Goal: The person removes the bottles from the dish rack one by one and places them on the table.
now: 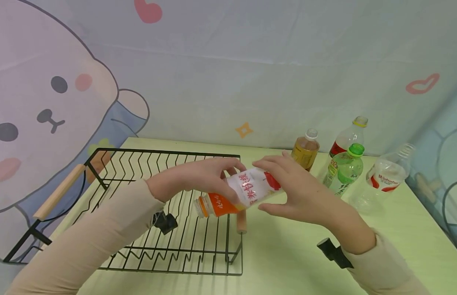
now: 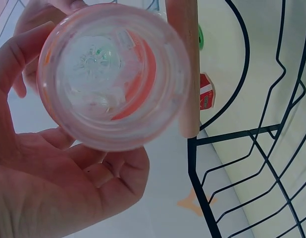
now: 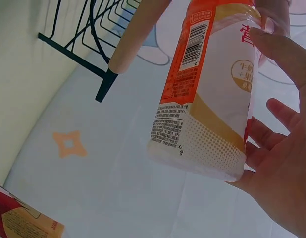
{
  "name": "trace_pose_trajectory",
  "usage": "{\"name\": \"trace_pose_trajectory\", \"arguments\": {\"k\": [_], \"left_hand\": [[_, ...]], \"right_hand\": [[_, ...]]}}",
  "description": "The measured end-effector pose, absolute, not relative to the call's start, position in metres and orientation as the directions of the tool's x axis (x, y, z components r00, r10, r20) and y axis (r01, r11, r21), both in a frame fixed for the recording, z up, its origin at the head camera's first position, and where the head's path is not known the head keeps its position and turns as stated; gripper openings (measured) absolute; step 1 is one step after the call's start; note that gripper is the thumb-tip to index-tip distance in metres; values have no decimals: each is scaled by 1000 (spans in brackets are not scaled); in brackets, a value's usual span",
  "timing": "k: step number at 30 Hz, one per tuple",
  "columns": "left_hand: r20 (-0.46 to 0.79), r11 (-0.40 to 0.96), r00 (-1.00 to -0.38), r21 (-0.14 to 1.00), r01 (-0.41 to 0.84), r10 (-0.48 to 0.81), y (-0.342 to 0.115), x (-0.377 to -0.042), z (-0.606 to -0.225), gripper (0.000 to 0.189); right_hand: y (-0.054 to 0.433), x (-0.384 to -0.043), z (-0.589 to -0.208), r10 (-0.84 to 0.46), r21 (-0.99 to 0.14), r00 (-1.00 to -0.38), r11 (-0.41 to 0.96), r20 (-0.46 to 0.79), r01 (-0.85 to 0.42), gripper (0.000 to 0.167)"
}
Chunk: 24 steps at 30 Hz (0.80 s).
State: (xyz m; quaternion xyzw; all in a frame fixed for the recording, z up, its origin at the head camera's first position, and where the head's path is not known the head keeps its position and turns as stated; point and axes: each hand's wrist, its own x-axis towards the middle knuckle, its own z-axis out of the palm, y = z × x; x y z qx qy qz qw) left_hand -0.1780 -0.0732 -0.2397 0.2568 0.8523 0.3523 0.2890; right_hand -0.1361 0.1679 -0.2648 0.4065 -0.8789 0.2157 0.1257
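A plastic drink bottle (image 1: 250,186) with a white and orange label is tilted above the right side of a black wire rack. Its uncapped mouth (image 2: 113,79) points left and down, facing the left wrist camera. My left hand (image 1: 210,176) holds it around the orange end near the neck, thumb across the label. At the base end, my right hand (image 1: 294,188) has its fingers spread around the bottle, thumb apart from them. In the right wrist view, the right fingers (image 3: 262,139) reach the bottle's side, loosely extended, beside the barcode label (image 3: 195,44).
The wire rack (image 1: 169,270) with wooden handles (image 1: 60,192) stands on the pale green table (image 1: 287,254). At the right stand an amber drink bottle (image 1: 305,151), a red-labelled bottle (image 1: 351,135), a green-capped bottle (image 1: 346,168) and a clear bottle (image 1: 387,176). A printed cloth (image 1: 269,82) hangs behind.
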Motion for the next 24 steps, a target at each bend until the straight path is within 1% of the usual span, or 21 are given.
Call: {"name": "trace_pose_trajectory", "arguments": {"k": [7, 10, 14, 19, 24], "left_hand": [[-307, 625, -700, 739, 252, 645, -72, -179, -243, 54], [-313, 626, -697, 740, 247, 645, -71, -179, -243, 56], [-324, 627, -694, 743, 234, 643, -71, -178, -244, 58], [-327, 620, -688, 751, 227, 648, -71, -178, -246, 57], [-320, 601, -679, 768, 222, 660, -72, -179, -248, 55]], "right_hand": [[165, -137, -275, -689, -152, -591, 588, 419, -794, 74], [164, -139, -280, -697, -117, -575, 589, 428, -800, 74], [162, -139, -284, -694, -90, -581, 606, 425, -790, 73], [160, -139, -288, -686, -83, -600, 628, 412, -774, 72], [160, -140, -293, -686, -61, -588, 627, 428, -777, 69]]}}
